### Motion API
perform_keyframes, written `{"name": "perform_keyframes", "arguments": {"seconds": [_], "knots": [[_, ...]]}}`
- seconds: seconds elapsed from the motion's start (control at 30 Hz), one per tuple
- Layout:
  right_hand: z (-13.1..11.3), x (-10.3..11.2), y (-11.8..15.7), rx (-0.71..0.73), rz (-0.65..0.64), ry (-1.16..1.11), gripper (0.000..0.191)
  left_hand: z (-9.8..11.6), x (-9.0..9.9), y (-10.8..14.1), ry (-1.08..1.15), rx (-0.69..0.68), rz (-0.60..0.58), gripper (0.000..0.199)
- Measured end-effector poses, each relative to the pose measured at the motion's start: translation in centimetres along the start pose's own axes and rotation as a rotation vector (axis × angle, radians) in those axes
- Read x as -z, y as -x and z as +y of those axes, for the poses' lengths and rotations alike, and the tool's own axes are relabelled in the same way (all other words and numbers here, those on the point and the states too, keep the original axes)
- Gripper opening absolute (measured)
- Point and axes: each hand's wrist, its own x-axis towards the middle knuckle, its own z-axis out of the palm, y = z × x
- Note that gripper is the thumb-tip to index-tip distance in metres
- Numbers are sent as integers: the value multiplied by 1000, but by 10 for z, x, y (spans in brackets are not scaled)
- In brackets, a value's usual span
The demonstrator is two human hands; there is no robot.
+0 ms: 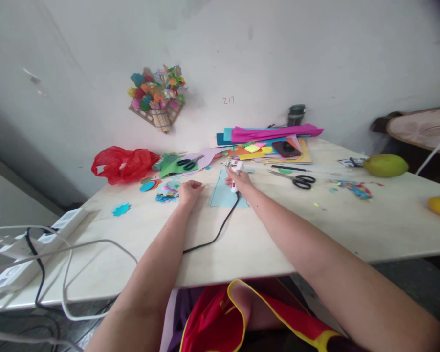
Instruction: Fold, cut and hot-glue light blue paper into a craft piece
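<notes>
Holding a white glue gun in the right grip, wrapped round the handle, above the far part of a pale blue sheet — cannot tell whether touching it. Trailing from the handle, a black cord, curving down and leftward over the pale surface and passing out of sight behind the left forearm.

Just left of the sheet, the left grip, fingers curled; cannot tell how narrow, nor whether holding anything. Right beside it, clustered purple and blue paper pieces; farther left, blue and orange paper discs and, lying apart, a scalloped blue paper flower.

Beyond, a crumpled red plastic bag, then dark-handled scissors lying on green paper. Right of the glue gun, black-handled scissors, blades toward the right grip, with a black pencil just behind.

Near the wall, piled coloured paper with a magenta sheet on top and a phone in front. Far right, a greenish mango — and, at the left edge, a white power strip amid tangled cables. Up on the wall, a paper-flower bouquet.
</notes>
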Motion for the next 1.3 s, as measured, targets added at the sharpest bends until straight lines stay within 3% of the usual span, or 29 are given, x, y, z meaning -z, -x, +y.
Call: {"name": "perform_keyframes", "arguments": {"seconds": [0.2,0.47,0.7,1.07,1.3], "knots": [[-1,0,2,13,-2,14,37,4,-7,2,79,-79,-74,26],[-3,0,3,-7,-6,10,35,12,-9,5,-317,-280,-82,28],[-2,0,3,12,-8,25,38,18,-2,19,-526,-618,-160,30],[-8,0,7,11,-22,10,41,24,-3,29,-550,-726,-206,36],[-21,1,7,54,21,-104,41,20,-9,25,-667,-674,-198,39]]}}
